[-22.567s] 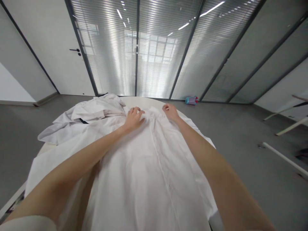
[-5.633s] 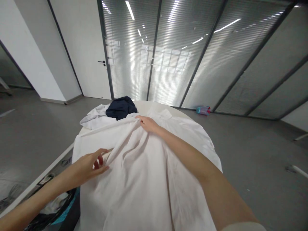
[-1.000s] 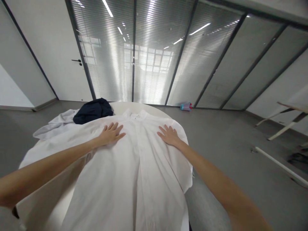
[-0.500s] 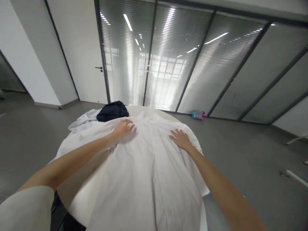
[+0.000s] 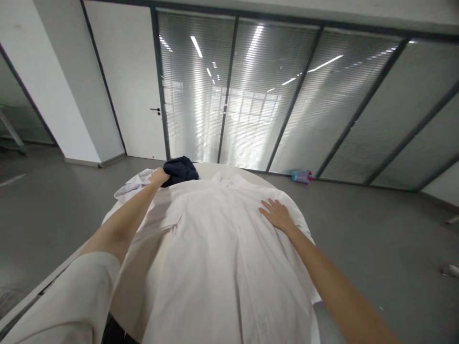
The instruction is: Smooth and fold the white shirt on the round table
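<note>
A white button-up shirt lies spread face up over a round table, its collar at the far side. At the far left, my left hand is closed on the near-left edge of a bunched dark navy cloth; its fingertips are hidden by the cloth. Under that hand and arm lies more white fabric. My right hand rests flat on the shirt's right chest area near the shoulder, fingers spread, holding nothing.
The pale tabletop shows beyond the collar. A blue and pink object lies on the grey floor by the glass partition. A white door and a pillar stand at the left back.
My left hand has moved from the shirt's left chest area, leftward and away, to the navy cloth and closed on it. My right hand stays on the shirt. The view has shifted slightly.
</note>
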Action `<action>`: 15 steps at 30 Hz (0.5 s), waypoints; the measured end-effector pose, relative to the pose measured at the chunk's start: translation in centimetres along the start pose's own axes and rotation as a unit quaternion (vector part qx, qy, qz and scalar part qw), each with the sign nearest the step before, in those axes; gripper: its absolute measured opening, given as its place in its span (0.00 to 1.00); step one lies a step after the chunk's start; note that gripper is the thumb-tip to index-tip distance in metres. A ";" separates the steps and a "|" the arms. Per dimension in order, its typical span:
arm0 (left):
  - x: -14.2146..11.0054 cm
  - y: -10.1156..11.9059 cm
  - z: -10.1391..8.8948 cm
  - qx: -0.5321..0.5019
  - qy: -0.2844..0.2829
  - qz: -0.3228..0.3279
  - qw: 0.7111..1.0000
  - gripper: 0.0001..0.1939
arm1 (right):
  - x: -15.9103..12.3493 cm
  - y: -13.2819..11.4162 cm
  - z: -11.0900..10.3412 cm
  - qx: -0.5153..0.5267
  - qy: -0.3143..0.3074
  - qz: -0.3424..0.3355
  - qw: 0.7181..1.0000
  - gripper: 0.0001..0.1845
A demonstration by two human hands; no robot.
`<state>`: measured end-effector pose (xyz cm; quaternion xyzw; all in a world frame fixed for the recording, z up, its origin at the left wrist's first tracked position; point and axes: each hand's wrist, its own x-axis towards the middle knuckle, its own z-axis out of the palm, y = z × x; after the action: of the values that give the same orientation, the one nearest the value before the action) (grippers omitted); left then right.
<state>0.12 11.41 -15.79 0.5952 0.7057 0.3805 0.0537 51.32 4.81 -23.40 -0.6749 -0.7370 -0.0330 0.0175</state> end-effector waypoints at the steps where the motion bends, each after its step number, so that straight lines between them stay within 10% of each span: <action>1: 0.2 0.7 0.0 -0.019 0.027 -0.020 0.999 0.16 | -0.1 0.0 0.0 -0.004 0.000 0.001 1.000 0.34; 6: 3.0 6.6 -1.9 -0.116 0.125 -0.022 0.985 0.11 | -1.0 -0.4 -0.4 -0.019 0.006 0.006 1.000 0.32; 10: 3.6 14.8 -4.9 -0.230 0.215 0.141 0.939 0.08 | -2.1 -2.4 -1.8 -0.017 0.088 -0.015 0.996 0.24; 13: -1.3 20.8 -7.4 -0.264 0.195 0.309 0.893 0.08 | -3.6 -5.7 -3.6 0.180 0.136 -0.092 0.970 0.25; 15: -7.3 23.3 -9.2 -0.254 0.064 0.396 0.880 0.11 | -5.1 -8.2 -4.8 0.388 0.116 -0.142 0.903 0.40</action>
<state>15.99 0.70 1.96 0.7655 0.2925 0.5731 0.0025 43.55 -1.34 -19.22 -0.4947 -0.7722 0.1750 0.3583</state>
